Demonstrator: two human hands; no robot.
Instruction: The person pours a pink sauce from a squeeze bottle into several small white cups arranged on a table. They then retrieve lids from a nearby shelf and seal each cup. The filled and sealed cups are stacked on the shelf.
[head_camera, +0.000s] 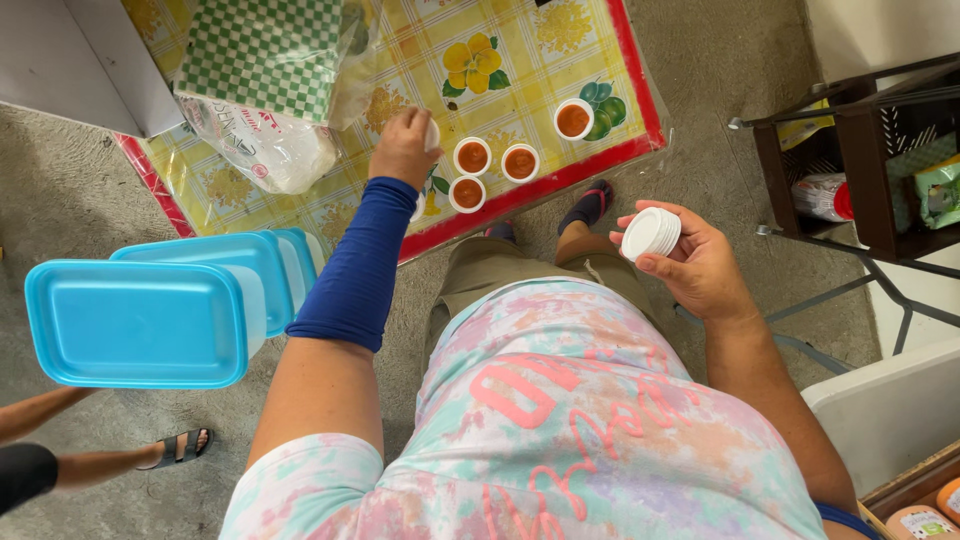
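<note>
My left hand (403, 147), in a blue arm sleeve, reaches out over a table with a yellow flowered cloth (520, 50) and grips a small white cup (431, 135). Beside it stand small white cups filled with orange-red sauce: three close together (472, 156) (520, 162) (466, 193) and one apart (573, 119). My right hand (690, 258) is held near my body and holds a stack of small white round lids (650, 233).
A clear plastic bag (265, 145) and green checkered paper (280, 50) lie on the table's left. Blue lidded containers (140, 320) are stacked at left. Another person's leg and sandal (180, 447) show at lower left. A dark metal rack (860, 160) stands at right.
</note>
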